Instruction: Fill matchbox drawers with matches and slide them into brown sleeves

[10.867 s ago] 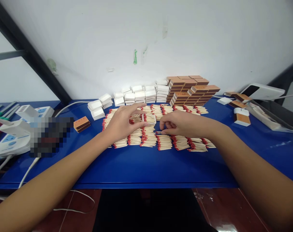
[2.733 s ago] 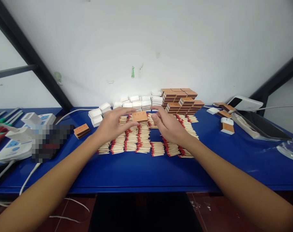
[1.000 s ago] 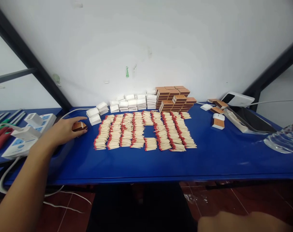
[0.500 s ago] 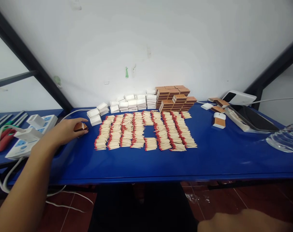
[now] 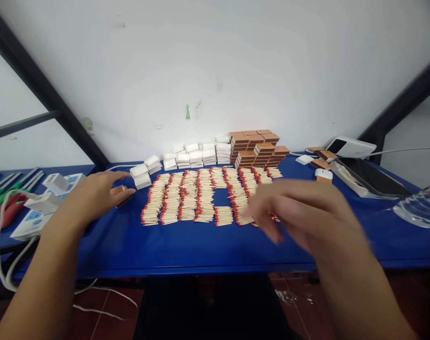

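At the left of the blue table, my left hand (image 5: 98, 193) is open beside a brown matchbox (image 5: 124, 197), its thumb over the box and its fingers apart. My right hand (image 5: 303, 212) hangs in front of the right-hand rows of matches, its bent fingers smeared by motion; whether it holds anything cannot be made out. Red-tipped matches (image 5: 204, 196) lie in several upright rows across the middle, with a gap of bare blue in one row. My right hand hides part of the rightmost rows.
Behind the matches stand white matchbox trays (image 5: 192, 156) and stacked brown matchboxes (image 5: 253, 146). A power strip (image 5: 34, 219) and scissors (image 5: 9, 203) lie at left. On the right are a white device (image 5: 353, 146), a box with a black top (image 5: 374, 179) and clear plastic (image 5: 418, 208).
My right hand has risen from the bottom right edge to above the matches. My left hand has loosened from the matchbox, which now lies on the table under its fingers.
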Demonstrator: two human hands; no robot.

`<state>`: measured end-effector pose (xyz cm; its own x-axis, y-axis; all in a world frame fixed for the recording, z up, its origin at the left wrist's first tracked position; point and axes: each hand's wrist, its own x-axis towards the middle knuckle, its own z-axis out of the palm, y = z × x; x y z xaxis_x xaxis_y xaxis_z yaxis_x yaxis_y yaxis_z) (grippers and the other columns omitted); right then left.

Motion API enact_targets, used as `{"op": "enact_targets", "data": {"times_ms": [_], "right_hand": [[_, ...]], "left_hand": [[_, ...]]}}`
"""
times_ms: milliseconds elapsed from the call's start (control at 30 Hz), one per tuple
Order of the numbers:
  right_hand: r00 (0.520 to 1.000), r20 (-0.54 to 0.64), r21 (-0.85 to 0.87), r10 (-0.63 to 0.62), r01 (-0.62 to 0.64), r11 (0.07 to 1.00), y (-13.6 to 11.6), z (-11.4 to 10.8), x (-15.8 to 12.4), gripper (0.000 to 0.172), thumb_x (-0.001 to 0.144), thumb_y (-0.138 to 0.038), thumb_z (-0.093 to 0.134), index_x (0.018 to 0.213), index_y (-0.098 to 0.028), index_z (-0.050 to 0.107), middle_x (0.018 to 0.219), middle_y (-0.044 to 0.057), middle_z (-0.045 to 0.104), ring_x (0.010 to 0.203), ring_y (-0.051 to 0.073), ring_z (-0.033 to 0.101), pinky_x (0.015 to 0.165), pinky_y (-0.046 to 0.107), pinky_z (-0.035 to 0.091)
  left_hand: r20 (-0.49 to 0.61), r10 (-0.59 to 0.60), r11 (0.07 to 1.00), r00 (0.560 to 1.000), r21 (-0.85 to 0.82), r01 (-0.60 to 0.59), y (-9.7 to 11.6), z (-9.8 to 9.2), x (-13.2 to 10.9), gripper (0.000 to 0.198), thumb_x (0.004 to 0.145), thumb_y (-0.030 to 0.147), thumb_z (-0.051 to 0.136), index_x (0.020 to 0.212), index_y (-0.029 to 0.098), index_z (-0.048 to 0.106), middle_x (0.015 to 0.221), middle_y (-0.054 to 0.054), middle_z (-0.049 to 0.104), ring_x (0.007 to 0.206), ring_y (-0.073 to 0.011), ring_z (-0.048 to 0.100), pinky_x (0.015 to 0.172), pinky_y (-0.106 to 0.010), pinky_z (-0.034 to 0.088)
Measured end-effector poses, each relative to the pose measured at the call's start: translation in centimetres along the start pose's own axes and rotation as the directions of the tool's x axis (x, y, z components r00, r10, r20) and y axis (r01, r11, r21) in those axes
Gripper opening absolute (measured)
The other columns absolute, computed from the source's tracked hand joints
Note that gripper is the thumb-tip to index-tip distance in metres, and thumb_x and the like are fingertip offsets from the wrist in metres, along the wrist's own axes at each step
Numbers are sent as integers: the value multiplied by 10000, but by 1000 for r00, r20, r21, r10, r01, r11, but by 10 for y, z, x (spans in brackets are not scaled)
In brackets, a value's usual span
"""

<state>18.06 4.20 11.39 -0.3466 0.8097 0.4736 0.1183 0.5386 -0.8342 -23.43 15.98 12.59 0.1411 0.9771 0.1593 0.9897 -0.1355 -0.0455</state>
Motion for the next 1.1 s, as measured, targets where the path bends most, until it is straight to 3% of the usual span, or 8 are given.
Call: {"op": "enact_targets", "data": {"times_ms": [100,200,367,500,633,833,933,1100], "right_hand": [[993,-101,-406,54,-91,909,31,-23,69,247,1008,-395,644,868,-237,773,717,30,690,636,178,576,582,336,436],[988,-96,-676,120,-153,721,74,-43,117,194,970,-283,632,876,-201,779,734,51,719,682,204,612,642,351,428],[971,-149,-887,184,-214,408,127,-43,160,324,1014,-289,601,1277,-169,746,991,114,819,906,265,715,718,349,457],[963,-175,-919,205,-234,316,142,-35,172,334,1031,-269,568,1277,-137,750,1139,209,806,1051,360,724,778,399,472],[961,-171,-930,219,-231,286,145,-37,175,315,1049,-282,545,1234,-141,758,1170,220,799,1059,365,721,769,396,464],[965,-157,-931,212,-216,294,126,-40,171,329,1063,-306,537,1244,-151,763,1120,176,810,1019,326,703,759,385,439],[987,-92,-924,129,-133,358,108,-35,155,312,1067,-294,519,1176,-159,778,1049,160,801,942,305,691,737,385,415],[983,174,-820,65,108,562,94,-17,111,283,1092,-346,529,1088,-197,770,910,82,771,772,214,643,678,343,390]], "left_hand": [[-228,90,996,969,12,-89,31,-13,4,518,976,526,549,1309,180,743,1167,-137,802,1029,-370,736,887,-460,545],[-333,228,949,915,-135,-286,70,-10,29,418,987,517,577,1219,231,775,1071,-96,818,973,-305,756,869,-418,554],[-372,496,783,784,-198,-589,117,38,76,269,1005,371,567,1030,216,785,918,-85,816,809,-240,749,713,-358,537],[-452,548,737,704,-137,-662,120,74,77,273,1054,360,542,1095,194,756,853,-76,797,795,-241,742,730,-369,545],[-514,540,729,666,-110,-676,115,80,67,267,1077,355,532,1117,201,746,829,-62,790,781,-230,730,766,-381,550],[-511,544,717,666,-129,-685,121,82,66,267,1085,357,527,1136,207,743,827,-67,779,795,-236,730,774,-388,552],[-538,503,706,676,-195,-681,125,84,64,258,1080,366,565,1182,195,730,885,-77,783,856,-248,728,808,-402,562],[-564,380,642,733,-410,-648,138,80,52,407,1026,481,699,1325,207,676,1182,-104,770,1108,-276,703,960,-452,567]]}}
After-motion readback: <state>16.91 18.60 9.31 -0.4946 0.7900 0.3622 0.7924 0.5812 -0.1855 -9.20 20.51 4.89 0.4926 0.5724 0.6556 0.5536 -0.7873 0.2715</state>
